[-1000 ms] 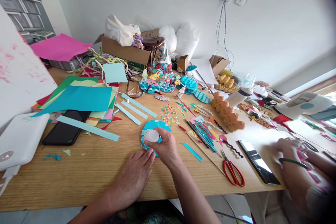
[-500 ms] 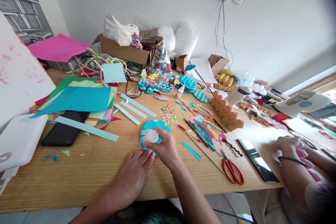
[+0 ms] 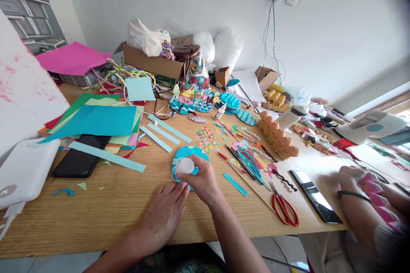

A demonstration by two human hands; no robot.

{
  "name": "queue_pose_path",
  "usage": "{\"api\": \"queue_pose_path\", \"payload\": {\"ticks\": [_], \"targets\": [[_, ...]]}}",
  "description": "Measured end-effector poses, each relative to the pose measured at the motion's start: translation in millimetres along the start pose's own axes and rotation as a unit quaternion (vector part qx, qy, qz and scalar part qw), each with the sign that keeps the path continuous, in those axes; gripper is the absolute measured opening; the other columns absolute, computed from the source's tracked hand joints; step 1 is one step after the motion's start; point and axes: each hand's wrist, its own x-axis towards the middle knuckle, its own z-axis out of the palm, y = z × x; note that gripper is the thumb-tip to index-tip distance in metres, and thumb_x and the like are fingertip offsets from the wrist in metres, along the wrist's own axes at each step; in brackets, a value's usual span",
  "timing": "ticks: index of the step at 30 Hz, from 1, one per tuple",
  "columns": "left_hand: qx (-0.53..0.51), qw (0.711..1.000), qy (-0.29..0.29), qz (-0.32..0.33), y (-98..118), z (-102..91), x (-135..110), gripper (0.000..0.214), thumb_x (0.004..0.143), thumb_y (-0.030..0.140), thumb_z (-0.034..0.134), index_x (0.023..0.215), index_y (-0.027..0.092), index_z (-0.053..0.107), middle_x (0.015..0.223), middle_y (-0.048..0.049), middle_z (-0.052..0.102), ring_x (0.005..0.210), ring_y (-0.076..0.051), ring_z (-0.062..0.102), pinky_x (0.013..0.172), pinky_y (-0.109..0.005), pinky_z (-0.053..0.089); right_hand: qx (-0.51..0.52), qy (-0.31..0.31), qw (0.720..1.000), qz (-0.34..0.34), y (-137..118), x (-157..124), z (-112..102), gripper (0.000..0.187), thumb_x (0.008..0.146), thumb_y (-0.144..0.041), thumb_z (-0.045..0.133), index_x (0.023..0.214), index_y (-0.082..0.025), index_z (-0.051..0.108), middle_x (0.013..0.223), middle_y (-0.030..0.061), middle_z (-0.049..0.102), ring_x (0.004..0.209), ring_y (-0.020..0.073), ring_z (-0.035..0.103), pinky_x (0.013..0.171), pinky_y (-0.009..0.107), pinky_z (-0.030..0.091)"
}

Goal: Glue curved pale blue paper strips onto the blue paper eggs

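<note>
The fingers (image 3: pixel 187 174) of the right hand (image 3: pixel 200 181) are curled around a small white plastic glue bottle (image 3: pixel 185 165), pressing it down onto a round turquoise paper disc with white wave lines (image 3: pixel 188 155) that lies on the wooden desk (image 3: pixel 105 209) near its front edge. The left hand (image 3: pixel 162 217) lies flat on the desk just beside the disc, its fingers spread loosely and holding nothing, the fingertips touching the disc's near rim.

At the far left sits a white plastic device (image 3: pixel 24 170), with a black phone (image 3: pixel 80 160) beside it under the edge of a stack of coloured paper sheets (image 3: pixel 96 121). Pale blue paper strips (image 3: pixel 109 156) lie between the stack and the disc. Behind stands a brown cardboard box (image 3: pixel 150 62).

Right of the disc are a scatter of small coloured paper bits (image 3: pixel 206 138), a short turquoise strip (image 3: pixel 235 184), a bundle of thin coloured sticks (image 3: pixel 248 162) and red-handled scissors (image 3: pixel 285 209). Further right lie a second dark phone (image 3: pixel 315 198) and an orange folded paper piece (image 3: pixel 277 134). At the right edge, another person's hand (image 3: pixel 350 177), with a green band at the wrist, rests on pink paper.
</note>
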Motion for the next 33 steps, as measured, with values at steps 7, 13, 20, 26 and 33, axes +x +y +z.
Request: {"api": "queue_pose_path", "payload": {"ticks": [7,13,20,26,33], "targets": [[-0.019,1.000,-0.008,-0.006,-1.4,2.4,0.0,0.038,0.084,0.012,0.043,0.122,0.017,0.049,0.119,-0.0102,0.059,0.104,-0.025,0.055,0.084,-0.041,0.046,-0.012,-0.004,1.000,-0.007,-3.0,-0.1,-1.2,0.013,0.058,-0.026,0.067,0.061,-0.020,0.056,0.059,-0.0057,0.052,0.058,0.0113,0.047,0.056,0.021,0.035],[-0.020,1.000,0.002,-0.004,-1.4,3.5,-0.2,0.037,0.087,0.014,0.039,0.123,0.016,0.048,0.121,-0.0099,0.058,0.106,-0.025,0.054,0.085,-0.042,0.046,0.000,-0.002,1.000,0.000,-3.9,-1.8,-1.8,0.012,0.059,-0.027,0.067,0.061,-0.020,0.057,0.061,-0.0056,0.054,0.059,0.0118,0.049,0.057,0.021,0.038],[-0.006,1.000,0.008,0.001,-0.6,0.8,-0.4,0.038,0.087,0.011,0.038,0.124,0.014,0.047,0.122,-0.0109,0.058,0.102,-0.025,0.056,0.080,-0.040,0.048,0.016,0.018,1.000,0.015,-6.9,-2.3,-3.4,0.013,0.058,-0.028,0.067,0.061,-0.021,0.057,0.058,-0.0057,0.054,0.057,0.0121,0.049,0.055,0.022,0.038],[-0.002,1.000,-0.001,0.012,-1.5,-1.5,0.1,0.036,0.088,0.012,0.037,0.122,0.012,0.047,0.119,-0.0106,0.060,0.100,-0.025,0.057,0.077,-0.040,0.049,0.011,0.006,1.000,0.002,-4.3,-2.5,-0.7,0.012,0.058,-0.025,0.068,0.061,-0.021,0.057,0.060,-0.0060,0.055,0.058,0.0116,0.050,0.057,0.021,0.038],[-0.011,1.000,0.024,0.009,-1.8,2.8,-2.8,0.039,0.086,0.009,0.039,0.124,0.014,0.046,0.121,-0.0107,0.059,0.100,-0.024,0.058,0.080,-0.041,0.048,0.126,0.046,0.990,0.046,3.3,-3.2,-8.7,0.023,0.054,-0.029,0.074,0.069,-0.020,0.059,0.067,-0.0027,0.063,0.064,0.0156,0.057,0.064,0.026,0.047]]}}
